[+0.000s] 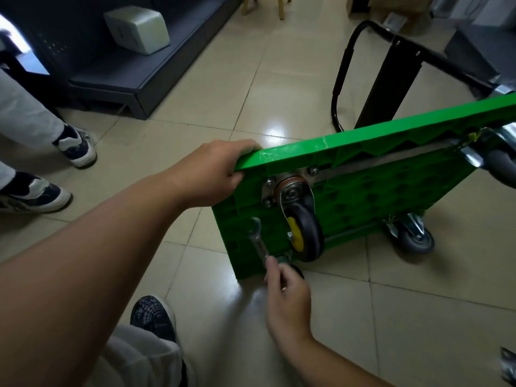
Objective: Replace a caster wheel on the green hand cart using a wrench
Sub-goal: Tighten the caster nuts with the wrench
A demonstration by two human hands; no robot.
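Note:
The green hand cart (363, 191) stands tipped on its side on the tiled floor, underside facing me. My left hand (215, 171) grips its upper left corner. A black caster wheel with a yellow hub (303, 233) hangs from a metal plate with bolts (269, 191) near that corner. My right hand (289, 297) holds a silver wrench (258, 238) by its lower end; the wrench's open jaw points up against the green underside, left of the wheel. A small dark part lies under my right hand, mostly hidden.
Two grey casters (413, 236) (499, 160) sit on the cart's far side, and its black handle (343, 74) rests on the floor behind. Another person's shoes (75, 146) stand at left. My own shoe (153, 317) is below. A dark shelf base (134, 79) holds a white box.

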